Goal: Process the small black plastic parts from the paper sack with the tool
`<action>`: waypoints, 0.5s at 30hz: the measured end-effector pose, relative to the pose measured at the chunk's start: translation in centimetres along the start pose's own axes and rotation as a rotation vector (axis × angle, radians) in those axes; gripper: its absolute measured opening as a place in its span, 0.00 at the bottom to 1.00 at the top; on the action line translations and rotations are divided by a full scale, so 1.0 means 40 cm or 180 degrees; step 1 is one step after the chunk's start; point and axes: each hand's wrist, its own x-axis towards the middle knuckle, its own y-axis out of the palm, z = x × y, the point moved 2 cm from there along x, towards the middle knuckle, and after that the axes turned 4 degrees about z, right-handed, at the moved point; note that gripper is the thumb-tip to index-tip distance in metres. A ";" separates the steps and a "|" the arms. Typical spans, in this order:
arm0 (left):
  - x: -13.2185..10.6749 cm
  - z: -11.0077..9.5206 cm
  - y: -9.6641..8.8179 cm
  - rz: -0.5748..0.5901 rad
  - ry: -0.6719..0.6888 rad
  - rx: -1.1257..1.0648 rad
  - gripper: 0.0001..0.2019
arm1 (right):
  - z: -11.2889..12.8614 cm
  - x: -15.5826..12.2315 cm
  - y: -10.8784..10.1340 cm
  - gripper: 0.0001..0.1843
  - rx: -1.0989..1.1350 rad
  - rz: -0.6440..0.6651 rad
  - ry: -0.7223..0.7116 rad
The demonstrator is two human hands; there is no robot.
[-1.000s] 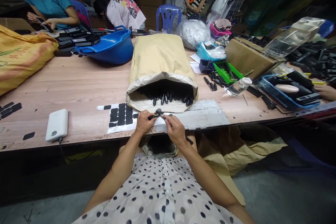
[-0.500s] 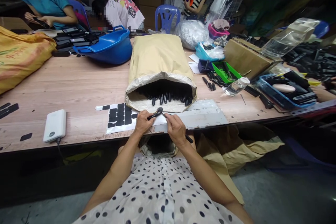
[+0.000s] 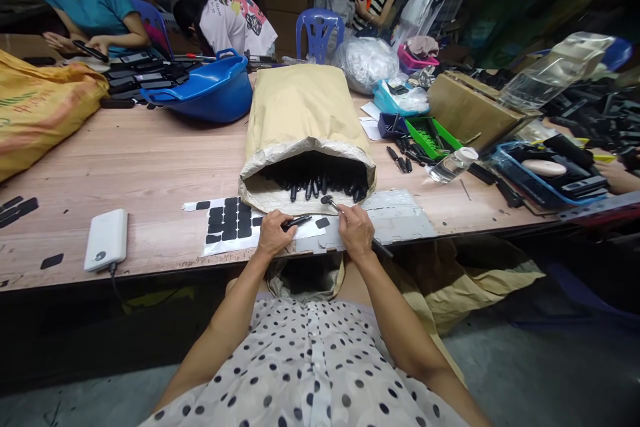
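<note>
My left hand (image 3: 273, 233) is closed around a slim black handle-like piece (image 3: 301, 220), whose tip points right. My right hand (image 3: 357, 233) grips a tool with a small round head (image 3: 328, 201), a metal shank and a black handle (image 3: 383, 249) that sticks out below the fist. The two held things are apart. Just beyond both hands lies a paper sack (image 3: 300, 103), its mouth facing me, with several black handle-like pieces (image 3: 311, 188) inside. Beside my left hand is a white sheet of black stickers (image 3: 213, 245); one dark sticker (image 3: 323, 222) lies between my hands.
A grey board (image 3: 400, 215) lies at the table edge on the right. A white power bank (image 3: 106, 240) with a cable sits left. Farther back are a blue basin (image 3: 215, 90), a green tray (image 3: 425, 137) and a bottle (image 3: 453, 165). An open bag (image 3: 305, 280) is below the table edge.
My right hand has moved right with the tool, drawing its round head away from the black piece. My left hand stays nearly in place. A dark sticker now shows between them.
</note>
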 end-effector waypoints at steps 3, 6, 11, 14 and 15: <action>-0.001 0.001 0.000 -0.0014 0.0017 -0.0018 0.07 | -0.016 0.010 0.014 0.14 -0.0160 0.0009 0.0098; -0.003 0.003 -0.001 -0.0055 0.0029 -0.0070 0.07 | -0.013 0.009 0.027 0.13 -0.0212 -0.0049 0.0208; 0.003 0.003 -0.012 -0.0080 0.0112 -0.0108 0.07 | 0.001 0.006 0.035 0.13 -0.0251 -0.0108 0.0276; -0.010 -0.012 -0.029 -0.0048 0.0277 -0.0147 0.08 | 0.004 0.006 0.034 0.13 -0.0272 -0.0129 0.0225; -0.024 -0.021 -0.035 -0.0008 0.0384 -0.0193 0.08 | 0.005 0.006 0.034 0.13 -0.0280 -0.0137 0.0213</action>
